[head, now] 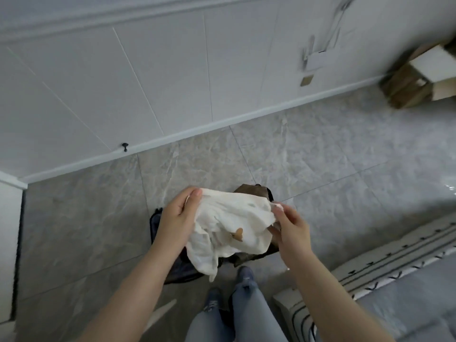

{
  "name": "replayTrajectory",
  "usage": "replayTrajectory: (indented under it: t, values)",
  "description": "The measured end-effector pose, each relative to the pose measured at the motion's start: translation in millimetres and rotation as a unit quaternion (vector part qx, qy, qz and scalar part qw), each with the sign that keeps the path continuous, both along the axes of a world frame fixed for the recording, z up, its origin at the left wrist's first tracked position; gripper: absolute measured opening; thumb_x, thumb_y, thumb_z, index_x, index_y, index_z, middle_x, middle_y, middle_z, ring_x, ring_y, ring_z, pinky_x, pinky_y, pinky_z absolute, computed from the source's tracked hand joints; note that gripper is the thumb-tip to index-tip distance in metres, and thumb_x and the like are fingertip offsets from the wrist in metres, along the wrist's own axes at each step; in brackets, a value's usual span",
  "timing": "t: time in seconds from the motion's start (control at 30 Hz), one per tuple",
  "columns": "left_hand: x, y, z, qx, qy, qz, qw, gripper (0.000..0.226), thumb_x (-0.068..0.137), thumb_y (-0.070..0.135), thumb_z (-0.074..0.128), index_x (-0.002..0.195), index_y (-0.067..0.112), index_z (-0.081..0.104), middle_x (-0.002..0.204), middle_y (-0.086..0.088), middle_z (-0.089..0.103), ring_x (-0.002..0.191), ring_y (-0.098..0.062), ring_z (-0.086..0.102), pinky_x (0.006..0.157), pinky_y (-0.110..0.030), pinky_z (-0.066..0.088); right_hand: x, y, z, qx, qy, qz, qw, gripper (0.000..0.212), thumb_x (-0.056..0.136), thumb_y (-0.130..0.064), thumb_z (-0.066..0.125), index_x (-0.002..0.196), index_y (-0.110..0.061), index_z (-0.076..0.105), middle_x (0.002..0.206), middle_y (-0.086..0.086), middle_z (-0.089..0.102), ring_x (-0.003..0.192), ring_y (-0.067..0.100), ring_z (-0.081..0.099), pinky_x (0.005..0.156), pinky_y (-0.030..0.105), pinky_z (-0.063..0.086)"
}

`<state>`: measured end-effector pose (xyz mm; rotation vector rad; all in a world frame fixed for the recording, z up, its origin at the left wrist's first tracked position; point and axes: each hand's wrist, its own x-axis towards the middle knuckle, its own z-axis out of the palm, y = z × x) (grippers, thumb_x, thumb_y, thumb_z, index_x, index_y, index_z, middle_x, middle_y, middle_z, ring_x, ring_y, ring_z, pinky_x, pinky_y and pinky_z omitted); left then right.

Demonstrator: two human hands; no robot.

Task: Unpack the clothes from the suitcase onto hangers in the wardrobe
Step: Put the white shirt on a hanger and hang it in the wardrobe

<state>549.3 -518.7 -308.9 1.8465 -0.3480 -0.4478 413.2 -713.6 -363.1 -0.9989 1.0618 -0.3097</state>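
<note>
Tile, grey and marbled, makes the floor [308, 156] under me, with white panelled wardrobe doors [123, 82] along its far edge, one small dark knob [125, 146] on them. One cardboard box [417, 80] sits far right, one patterned bed edge [394, 262] near right. My two hands grip one white garment [229, 228]: left hand [176, 218] pinching its top corner, right hand [291, 230] clamped on the other side. It hangs over one dark suitcase [172, 267] on the floor.
</note>
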Motion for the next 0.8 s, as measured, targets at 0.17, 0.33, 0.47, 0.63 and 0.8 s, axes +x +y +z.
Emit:
replayTrajectory:
  t: [0.17, 0.33, 0.47, 0.63, 0.8]
  values:
    - [7.2, -20.9, 26.0, -0.026, -0.053, 0.0, 0.998, 0.035, 0.101, 0.04, 0.045, 0.068, 0.028, 0.051, 0.061, 0.015, 0.047, 0.057, 0.001, 0.044, 0.056, -0.01, 0.036, -35.3, -13.3, 67.4, -0.112, -0.069, -0.127, 0.983, 0.016, 0.096, -0.02, 0.063, 0.084, -0.021, 0.073, 0.091, -0.006, 0.073, 0.079, 0.008, 0.069, 0.065, 0.026, 0.059]
    - [10.8, -45.7, 45.3, -0.047, -0.079, -0.051, 0.994, 0.036, 0.102, 0.034, 0.045, 0.082, 0.006, 0.054, 0.071, -0.011, 0.049, 0.065, -0.009, 0.045, 0.062, -0.027, 0.035, -73.0, -20.7, 120.1, -0.159, -0.153, -0.256, 0.941, 0.02, 0.1, -0.016, 0.056, 0.085, -0.022, 0.066, 0.088, -0.005, 0.062, 0.081, 0.008, 0.061, 0.068, 0.021, 0.055]
    - [-3.8, -71.0, 66.2, -0.068, -0.079, -0.123, 0.987, 0.037, 0.102, 0.034, 0.045, 0.065, 0.027, 0.047, 0.061, 0.013, 0.04, 0.059, -0.004, 0.039, 0.058, -0.025, 0.029, -110.4, -12.9, 141.7, -0.18, -0.168, -0.246, 0.938, 0.022, 0.099, -0.014, 0.057, 0.087, -0.027, 0.07, 0.09, -0.003, 0.061, 0.083, 0.01, 0.06, 0.073, 0.022, 0.055]
    - [-25.2, -102.7, 95.7, -0.091, -0.101, -0.188, 0.973, 0.04, 0.101, 0.036, 0.045, 0.061, 0.031, 0.043, 0.057, 0.015, 0.038, 0.056, -0.001, 0.036, 0.055, -0.022, 0.028, -159.6, 8.1, 150.8, -0.245, -0.109, -0.246, 0.931, 0.028, 0.084, -0.014, 0.077, 0.105, -0.031, 0.071, 0.097, -0.001, 0.068, 0.084, 0.012, 0.068, 0.073, 0.02, 0.055]
    - [-57.0, -130.0, 120.4, -0.109, -0.122, -0.297, 0.941, 0.034, 0.091, 0.044, 0.06, 0.075, 0.015, 0.053, 0.064, 0.011, 0.046, 0.061, -0.005, 0.042, 0.061, -0.029, 0.033, -213.1, 19.0, 154.2, -0.378, 0.062, -0.29, 0.877, 0.044, 0.075, -0.002, 0.074, 0.093, -0.042, 0.07, 0.088, -0.009, 0.058, 0.063, 0.003, 0.049, 0.06, 0.021, 0.045]
